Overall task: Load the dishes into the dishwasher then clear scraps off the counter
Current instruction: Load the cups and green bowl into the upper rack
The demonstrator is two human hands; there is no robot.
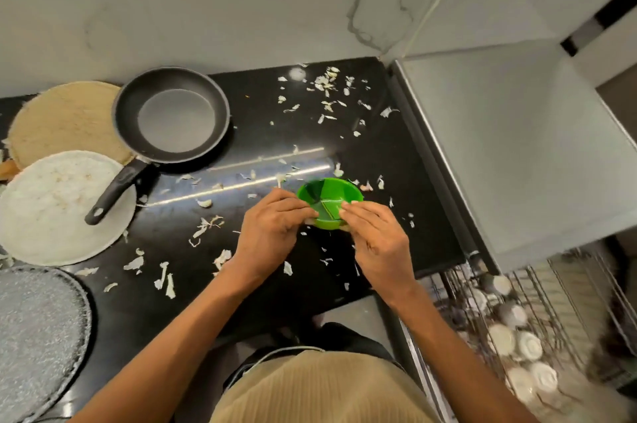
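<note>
A small green bowl point(327, 196) sits on the black counter point(262, 133), and both my hands are at its near rim. My left hand point(272, 233) holds the rim on the left with its fingertips. My right hand point(375, 233) pinches the rim on the right. Pale garlic or onion peel scraps point(325, 83) lie scattered over the counter, thickest at the back and to the front left. A black frying pan point(172, 115) stands at the back left, its handle pointing toward me. At the lower right is the pulled-out wire rack point(527, 329) holding several white cups and dishes.
A round woven mat point(65, 119) and a white round mat point(51, 212) lie at the left, partly under the pan. A grey speckled round lid or plate point(34, 336) sits at the lower left. A marble wall rises behind; a grey cabinet point(517, 146) stands on the right.
</note>
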